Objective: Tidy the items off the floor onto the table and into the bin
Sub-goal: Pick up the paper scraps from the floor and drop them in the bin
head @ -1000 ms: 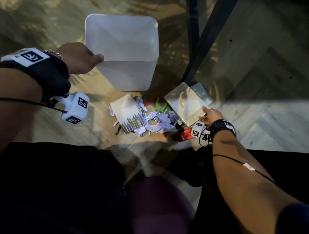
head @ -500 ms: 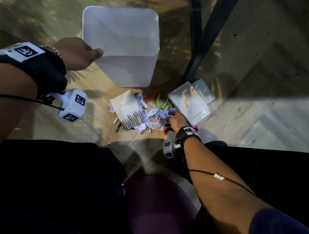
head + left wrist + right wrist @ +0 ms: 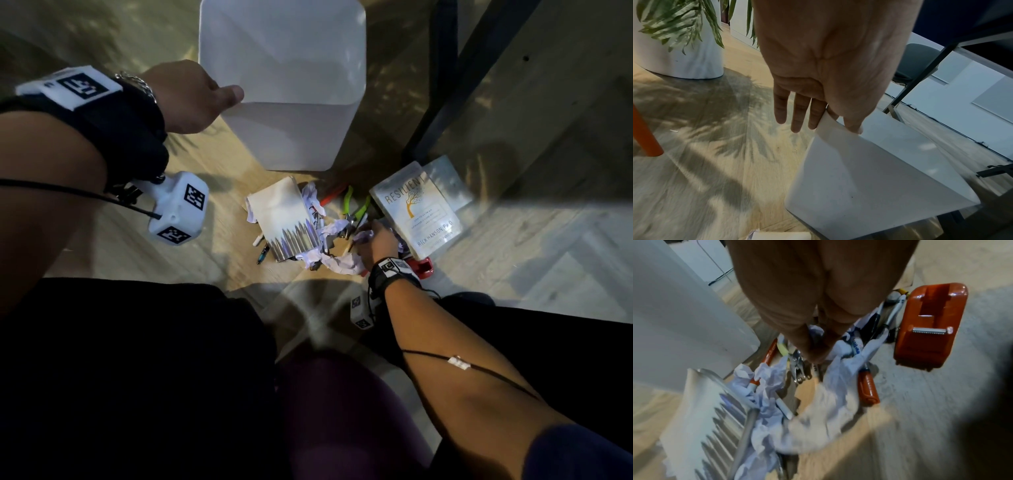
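The wooden floor carries a white bin and, just in front of it, a heap: crumpled paper, a pencil-print book, a book titled "Resilient" lying on another book, green pliers, pens and a red tape dispenser.

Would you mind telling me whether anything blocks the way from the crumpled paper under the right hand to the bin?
Nothing visible does. The bin stands open-topped just beyond the crumpled paper; the left hand holds only its rim corner.
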